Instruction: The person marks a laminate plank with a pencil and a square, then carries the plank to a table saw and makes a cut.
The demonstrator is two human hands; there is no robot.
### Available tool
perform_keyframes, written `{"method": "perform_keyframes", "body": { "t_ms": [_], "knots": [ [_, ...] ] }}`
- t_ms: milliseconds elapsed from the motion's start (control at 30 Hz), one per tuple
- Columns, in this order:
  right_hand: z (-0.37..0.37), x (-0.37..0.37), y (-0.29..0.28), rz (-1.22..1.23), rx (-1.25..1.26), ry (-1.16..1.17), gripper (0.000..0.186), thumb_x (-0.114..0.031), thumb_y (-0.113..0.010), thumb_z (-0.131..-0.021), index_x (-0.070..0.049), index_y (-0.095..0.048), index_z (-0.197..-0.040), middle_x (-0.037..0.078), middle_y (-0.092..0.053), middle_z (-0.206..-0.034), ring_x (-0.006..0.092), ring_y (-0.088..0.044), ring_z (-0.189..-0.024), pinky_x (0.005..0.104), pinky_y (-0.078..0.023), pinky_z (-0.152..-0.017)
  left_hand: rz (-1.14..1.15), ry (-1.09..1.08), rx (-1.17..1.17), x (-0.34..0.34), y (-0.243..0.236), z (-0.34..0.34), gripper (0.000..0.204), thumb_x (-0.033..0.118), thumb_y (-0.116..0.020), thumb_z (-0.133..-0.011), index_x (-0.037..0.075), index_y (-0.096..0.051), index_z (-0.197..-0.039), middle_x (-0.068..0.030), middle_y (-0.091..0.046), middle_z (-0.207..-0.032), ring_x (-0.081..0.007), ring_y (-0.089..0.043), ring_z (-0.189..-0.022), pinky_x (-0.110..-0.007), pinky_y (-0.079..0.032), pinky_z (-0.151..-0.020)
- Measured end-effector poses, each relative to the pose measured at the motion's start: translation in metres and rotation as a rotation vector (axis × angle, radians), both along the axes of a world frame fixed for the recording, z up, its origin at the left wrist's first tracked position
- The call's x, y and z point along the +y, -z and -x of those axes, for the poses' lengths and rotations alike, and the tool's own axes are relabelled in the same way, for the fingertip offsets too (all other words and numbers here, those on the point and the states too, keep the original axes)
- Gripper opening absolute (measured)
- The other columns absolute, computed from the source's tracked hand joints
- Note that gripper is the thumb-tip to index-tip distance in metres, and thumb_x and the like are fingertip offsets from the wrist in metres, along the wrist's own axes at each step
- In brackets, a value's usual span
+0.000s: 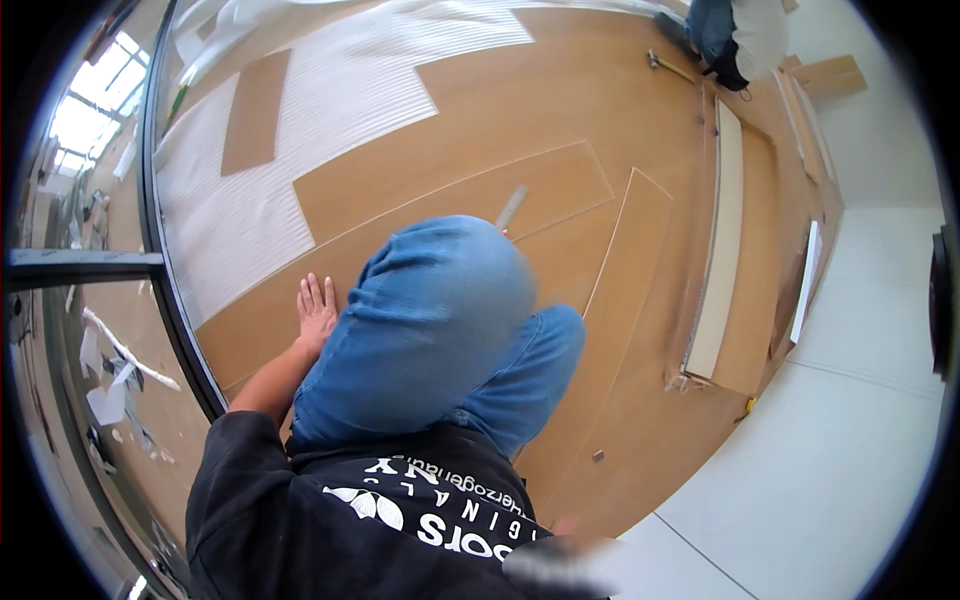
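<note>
My left hand [318,318] lies flat on a brown floor plank [262,335], fingers spread, just left of my bent knee in blue jeans. Beyond the knee, a tool with a flat grey blade [512,207] rests on the planks, its lower part hidden by the leg. At the lower edge, my right hand [572,530] is smeared by motion beside my black shirt, and its fingers cannot be made out. A loose plank [640,215] lies on the laid floor to the right of my knees.
White ribbed underlay [345,95] carries a separate short plank [255,112]. A hammer [668,66] lies near another person's legs [712,35]. To the right are an open long carton [757,260] with a pale board [718,240] and a white wall. A dark-framed glass panel [160,210] borders the left.
</note>
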State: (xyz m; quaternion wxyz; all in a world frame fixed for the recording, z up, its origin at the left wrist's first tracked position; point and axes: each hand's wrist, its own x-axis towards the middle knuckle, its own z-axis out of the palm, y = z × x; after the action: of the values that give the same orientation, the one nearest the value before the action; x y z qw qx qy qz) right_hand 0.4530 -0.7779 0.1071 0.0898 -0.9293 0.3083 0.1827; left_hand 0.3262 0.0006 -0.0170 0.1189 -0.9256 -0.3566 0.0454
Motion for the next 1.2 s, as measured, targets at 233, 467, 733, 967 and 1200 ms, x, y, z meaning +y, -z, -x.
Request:
{"method": "perform_keyframes", "body": {
  "t_ms": [233, 467, 733, 967, 1200],
  "knots": [
    [-0.243, 0.221, -0.033, -0.393, -0.497, -0.424, 0.038, -0.018, -0.06, -0.098, 0.004, -0.056, -0.129, 0.021, -0.062, -0.126, 0.0303, -0.061, -0.114, 0.0405, -0.048, -0.098, 0.589, -0.277, 0.06, -0.009, -0.072, -0.022, 0.104, 0.063, -0.06, -0.09, 0.002, -0.013, -0.161, -0.031, 0.003, -0.165, -0.0472, 0.006, -0.154, -0.058, -0.002, -0.122],
    [-0.27, 0.442, -0.073, -0.761, -0.58, -0.906, 0.031, -0.016, -0.06, -0.097, 0.001, -0.059, -0.123, 0.016, -0.062, -0.122, 0.0291, -0.062, -0.109, 0.0371, -0.05, -0.095, 0.614, -0.232, -0.01, 0.005, -0.071, -0.051, 0.103, 0.063, -0.06, -0.09, 0.004, -0.015, -0.161, -0.0315, 0.001, -0.165, -0.0476, 0.004, -0.154, -0.059, -0.004, -0.123],
    [-0.251, 0.511, -0.081, -0.641, -0.234, -1.461, 0.03, -0.014, -0.061, -0.094, 0.0, -0.061, -0.121, 0.016, -0.061, -0.123, 0.0318, -0.061, -0.11, 0.0377, -0.05, -0.095, 0.591, -0.222, 0.026, 0.046, -0.062, -0.129, 0.096, 0.051, -0.063, -0.092, 0.005, -0.014, -0.161, -0.0326, -0.002, -0.164, -0.0502, -0.003, -0.153, -0.058, -0.011, -0.123],
    [-0.268, 0.493, -0.056, -0.613, -0.365, -1.181, 0.022, -0.014, -0.063, -0.091, -0.001, -0.066, -0.109, 0.019, -0.063, -0.122, 0.0371, -0.062, -0.112, 0.0424, -0.051, -0.096, 0.526, -0.051, 0.133, 0.085, -0.064, -0.191, 0.105, 0.05, -0.073, -0.085, 0.007, -0.015, -0.161, -0.033, -0.008, -0.164, -0.0515, -0.01, -0.151, -0.057, -0.015, -0.123],
    [-0.291, 0.533, -0.036, -0.545, -0.096, -1.004, 0.03, -0.022, -0.063, -0.094, -0.002, -0.065, -0.116, 0.021, -0.064, -0.12, 0.0391, -0.062, -0.11, 0.0437, -0.052, -0.094, 0.478, 0.036, 0.247, 0.095, -0.07, -0.21, 0.114, 0.043, -0.084, -0.076, 0.004, -0.017, -0.16, -0.0327, -0.014, -0.162, -0.0515, -0.017, -0.15, -0.058, -0.018, -0.122]
  ]
}}
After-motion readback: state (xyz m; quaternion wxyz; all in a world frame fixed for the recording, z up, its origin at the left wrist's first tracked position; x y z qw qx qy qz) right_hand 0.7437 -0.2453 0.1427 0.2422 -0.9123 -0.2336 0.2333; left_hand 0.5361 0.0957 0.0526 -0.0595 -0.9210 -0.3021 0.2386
